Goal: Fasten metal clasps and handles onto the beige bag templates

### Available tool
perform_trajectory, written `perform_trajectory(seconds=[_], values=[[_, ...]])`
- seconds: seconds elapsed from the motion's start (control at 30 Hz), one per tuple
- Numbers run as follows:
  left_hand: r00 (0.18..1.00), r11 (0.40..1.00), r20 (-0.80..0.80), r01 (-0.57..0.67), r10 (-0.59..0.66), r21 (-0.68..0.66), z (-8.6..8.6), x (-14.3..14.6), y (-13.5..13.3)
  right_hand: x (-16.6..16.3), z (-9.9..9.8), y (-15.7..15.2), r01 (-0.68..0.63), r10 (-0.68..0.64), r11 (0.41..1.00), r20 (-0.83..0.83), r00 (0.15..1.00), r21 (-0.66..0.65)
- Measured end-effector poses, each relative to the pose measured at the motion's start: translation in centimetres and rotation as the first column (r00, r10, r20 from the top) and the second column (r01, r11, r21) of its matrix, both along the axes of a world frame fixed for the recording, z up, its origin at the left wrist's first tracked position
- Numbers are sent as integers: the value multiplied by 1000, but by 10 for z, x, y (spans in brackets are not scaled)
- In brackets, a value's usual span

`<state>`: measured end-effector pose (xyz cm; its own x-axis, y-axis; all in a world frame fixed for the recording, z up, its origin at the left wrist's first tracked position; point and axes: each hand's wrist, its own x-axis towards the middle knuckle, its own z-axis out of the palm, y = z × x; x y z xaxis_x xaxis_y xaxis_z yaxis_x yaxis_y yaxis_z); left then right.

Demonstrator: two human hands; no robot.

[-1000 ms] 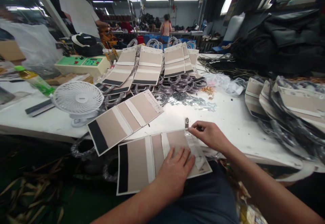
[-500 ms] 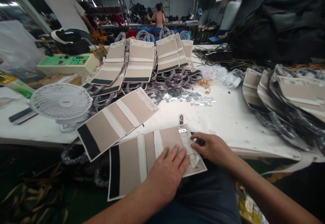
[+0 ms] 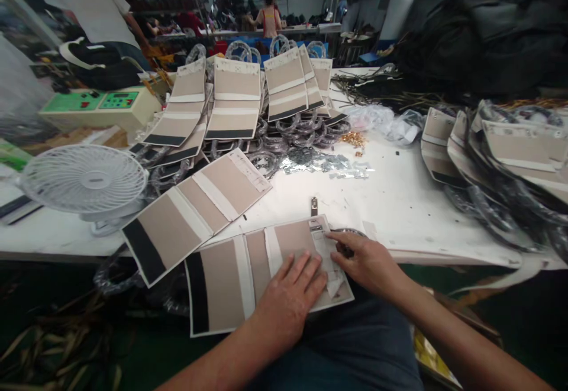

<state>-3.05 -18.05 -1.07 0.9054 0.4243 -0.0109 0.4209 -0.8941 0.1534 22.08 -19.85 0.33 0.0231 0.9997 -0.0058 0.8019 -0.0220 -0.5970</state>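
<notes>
My left hand (image 3: 290,296) lies flat, fingers spread, on a beige bag panel (image 3: 226,278) with white strips and a black end band. The panel rests across the near table edge and my lap. At its right end my right hand (image 3: 366,261) is curled, index finger and thumb close together over a whitish, partly lifted strip (image 3: 328,255). What those fingers hold, if anything, is hidden. A wrapped loop handle (image 3: 352,232) shows behind this hand. Just beyond the panel lies a small metal fitting (image 3: 314,205). Another beige panel (image 3: 190,202) overlaps at the left.
A white fan (image 3: 86,178) and a green-topped control box (image 3: 95,104) stand left. Stacked panels with wrapped handles (image 3: 233,98) fill the back; more (image 3: 515,154) lie right. Metal plates (image 3: 306,160) and gold pieces (image 3: 354,138) are scattered mid-table. People are in the background.
The view has shifted slightly. My right index finger has stretched a little further along the strip near the panel's far corner. My left hand stays flat on the panel.
</notes>
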Motion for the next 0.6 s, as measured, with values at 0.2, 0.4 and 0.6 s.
perform_trajectory(seconds=[0.2,0.4,0.6], values=[[999,994,29,-35,38,-100,10,2,5,-7,-2,3,-56,61,998,227,972,-28],[999,982,21,-42,46,-183,20,4,10,-7,3,10,42,-29,991,102,994,-131],[1000,981,-18,16,-20,-192,24,7,17,-6,11,26,43,-33,955,41,999,-292]])
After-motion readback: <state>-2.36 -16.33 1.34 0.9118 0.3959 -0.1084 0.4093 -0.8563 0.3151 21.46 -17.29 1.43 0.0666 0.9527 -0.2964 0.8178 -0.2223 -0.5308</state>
